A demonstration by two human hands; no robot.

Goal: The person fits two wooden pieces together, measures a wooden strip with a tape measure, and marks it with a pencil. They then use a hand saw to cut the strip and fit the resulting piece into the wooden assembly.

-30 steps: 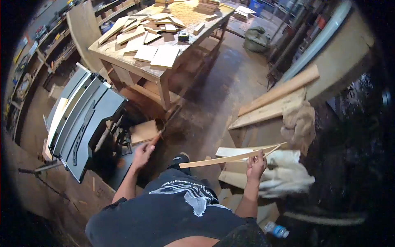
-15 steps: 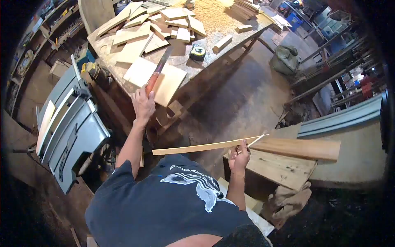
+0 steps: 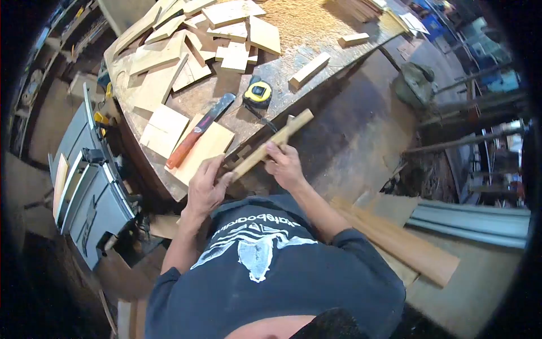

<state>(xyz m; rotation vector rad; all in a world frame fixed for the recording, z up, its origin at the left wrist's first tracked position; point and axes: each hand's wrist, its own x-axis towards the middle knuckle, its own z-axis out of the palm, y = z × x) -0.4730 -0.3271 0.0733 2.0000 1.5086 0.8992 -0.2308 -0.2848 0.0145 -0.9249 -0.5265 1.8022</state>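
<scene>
A narrow wooden strip (image 3: 270, 146) slants up and to the right in front of my chest. Its lower end is closed in the fingers of my left hand (image 3: 204, 189). My right hand (image 3: 285, 168) grips the same strip near its middle, with a small pale tip showing beyond the strip that I cannot make out. Just past my left hand, a knife with an orange handle (image 3: 184, 150) and a grey blade lies across light boards (image 3: 213, 148) on the bench corner. Beyond the blade sits a yellow and black tape measure (image 3: 258, 93).
Many offcuts (image 3: 234, 55) are heaped on the workbench (image 3: 285, 62), with sawdust (image 3: 299, 25) behind them. A grey machine table (image 3: 93, 198) stands at the left. A long brown board (image 3: 406, 243) lies at the right, and a sack (image 3: 415, 85) rests beyond the bench.
My left hand has let go of the knife, which now lies on the boards, and has taken the strip's end. My right hand has brought the strip up and left towards the bench.
</scene>
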